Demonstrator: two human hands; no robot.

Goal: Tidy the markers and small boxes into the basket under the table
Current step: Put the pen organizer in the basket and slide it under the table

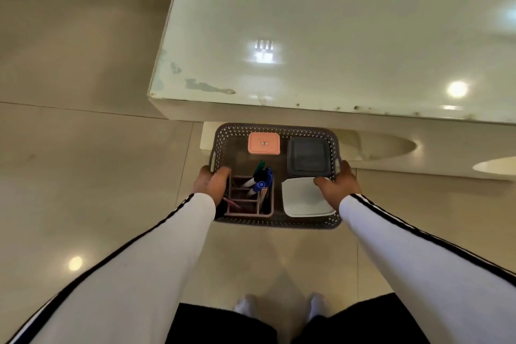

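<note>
Both hands clenched on the basket [276,223]: left hand [211,182] wraps the left rim by the side handle, right hand [336,185] grips the right rim, thumb over the edge touching the white box [305,198]. Basket sits low at the near edge of the table [335,22], its far rim just tucked under the overhang; can't tell if it's on the floor or lifted clear. Contents look loaded: pink box [264,143] far-left, dark box [308,157] far-right, white box near-right, markers [258,180] standing in the pink organizer [250,199] near-left. Risks: markers stand loose and lean, so a jerk or tilt while sliding it under could tip them out of the organizer; their caps stick up highest and could clip the table underside; the right thumb could nudge the white box lid; knuckles may catch the table edge. Orientation: basket's long axis runs left-right, parallel to the table edge, short axis pointing under the table. Markers' long axes are near vertical, caps up, leaning away and slightly right.
</note>
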